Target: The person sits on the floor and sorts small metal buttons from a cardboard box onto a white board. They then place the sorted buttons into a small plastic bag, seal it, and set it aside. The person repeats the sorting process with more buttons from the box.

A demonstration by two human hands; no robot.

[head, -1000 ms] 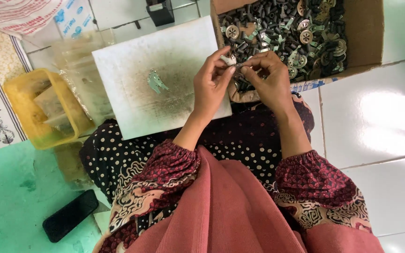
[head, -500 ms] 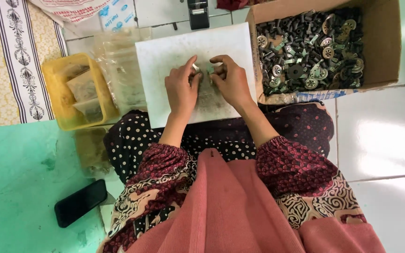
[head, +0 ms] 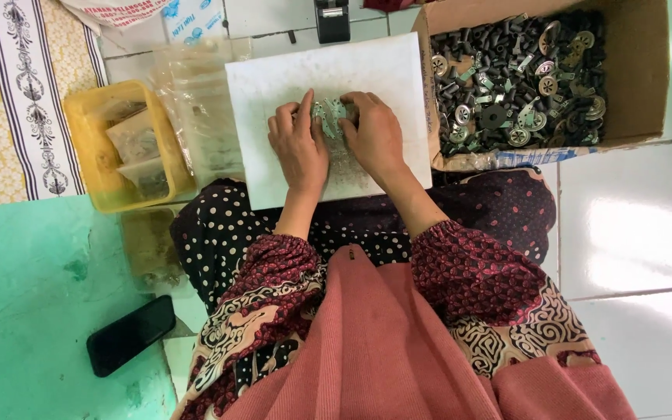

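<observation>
A white board [head: 274,85] lies across my lap and the floor. Both hands rest on its middle. My left hand [head: 299,144] and my right hand [head: 372,134] pinch a small cluster of silvery metal parts [head: 328,115] between their fingertips, pressed down on the board. To the right stands an open cardboard box [head: 639,70] full of black rubber pieces and round metal parts [head: 519,78].
A yellow plastic tub [head: 79,148] with filled clear bags sits at the left, more clear bags [head: 196,109] beside it. A black phone [head: 130,334] lies on the green floor at lower left. A patterned mat [head: 9,101] lies far left. A dark object [head: 332,19] stands beyond the board.
My hands came away from the box edge and moved left onto the middle of the board, bringing the metal parts down onto it.
</observation>
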